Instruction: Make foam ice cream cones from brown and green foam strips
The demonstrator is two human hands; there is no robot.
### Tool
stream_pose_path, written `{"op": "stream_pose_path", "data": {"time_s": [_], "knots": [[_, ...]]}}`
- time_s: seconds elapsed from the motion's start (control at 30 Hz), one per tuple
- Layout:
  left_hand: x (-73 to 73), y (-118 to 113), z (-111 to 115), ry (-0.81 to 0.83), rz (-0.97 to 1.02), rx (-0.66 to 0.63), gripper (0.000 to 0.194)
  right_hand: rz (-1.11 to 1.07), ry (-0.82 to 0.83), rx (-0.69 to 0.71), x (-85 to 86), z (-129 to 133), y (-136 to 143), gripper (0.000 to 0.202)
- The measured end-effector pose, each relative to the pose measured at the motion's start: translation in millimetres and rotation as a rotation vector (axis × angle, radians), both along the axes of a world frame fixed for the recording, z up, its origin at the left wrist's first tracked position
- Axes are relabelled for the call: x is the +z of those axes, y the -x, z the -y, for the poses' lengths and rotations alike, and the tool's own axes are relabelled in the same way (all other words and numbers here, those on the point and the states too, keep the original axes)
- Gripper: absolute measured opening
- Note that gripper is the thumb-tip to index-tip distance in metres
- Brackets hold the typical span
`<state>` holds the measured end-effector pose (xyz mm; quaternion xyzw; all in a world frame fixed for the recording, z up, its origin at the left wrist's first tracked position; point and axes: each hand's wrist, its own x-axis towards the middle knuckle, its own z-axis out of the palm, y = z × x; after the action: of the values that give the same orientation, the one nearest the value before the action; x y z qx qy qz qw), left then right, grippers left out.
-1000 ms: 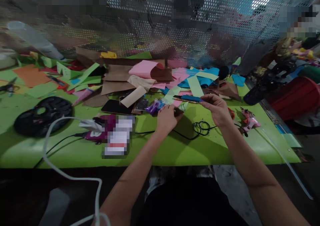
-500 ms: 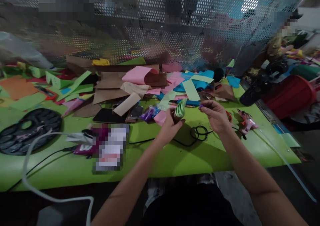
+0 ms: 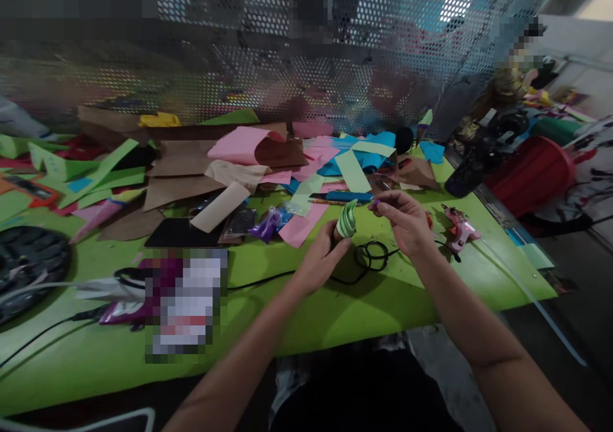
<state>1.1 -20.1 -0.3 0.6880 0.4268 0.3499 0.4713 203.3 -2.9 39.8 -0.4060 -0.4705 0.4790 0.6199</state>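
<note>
My left hand (image 3: 324, 253) is closed around the brown lower part of a paper ice-cream cone (image 3: 347, 221), whose pale green swirled top points up. To its right, my right hand (image 3: 406, 223) pinches a small purple piece (image 3: 374, 206) between thumb and fingertips; its exact kind is too small to make out. The two hands are apart, both above the green tabletop. Beneath and between them lies a coiled black cable (image 3: 371, 256). A pink glue gun (image 3: 460, 231) rests on the table right of my right hand.
Coloured paper sheets (image 3: 244, 143) pile along the back, below a perforated metal panel (image 3: 268, 78). A purple plastic bag (image 3: 264, 225), a blue cutter (image 3: 348, 197) and a black phone-like slab (image 3: 167, 233) lie nearer. A black round tray (image 3: 36, 269) sits left; a red bucket (image 3: 531, 170) stands right.
The view has shifted, so the table's contents appear farther left. Both hands keep their holds, and the purple piece remains a short way from the cone.
</note>
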Motion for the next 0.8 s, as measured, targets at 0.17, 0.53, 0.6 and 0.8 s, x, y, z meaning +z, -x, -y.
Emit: {"op": "stream_pose_path", "data": {"time_s": [0.17,0.53,0.6,0.8], "knots": [[-2.3,-2,1,-0.006,0.008,-0.048,0.043,0.011,0.041,-0.051,-0.9,-1,2,0.023],[-5.6,-7,6,0.025,-0.06,-0.069,0.043,-0.114,0.101,0.018,-2.6,6,13,0.026],[-5.4,-7,6,0.029,-0.076,-0.065,0.044,-0.099,0.098,0.016,-3.1,6,14,0.026],[-4.1,-8,6,0.001,-0.111,-0.062,0.042,-0.094,0.089,0.01,-2.9,7,14,0.026]]}}
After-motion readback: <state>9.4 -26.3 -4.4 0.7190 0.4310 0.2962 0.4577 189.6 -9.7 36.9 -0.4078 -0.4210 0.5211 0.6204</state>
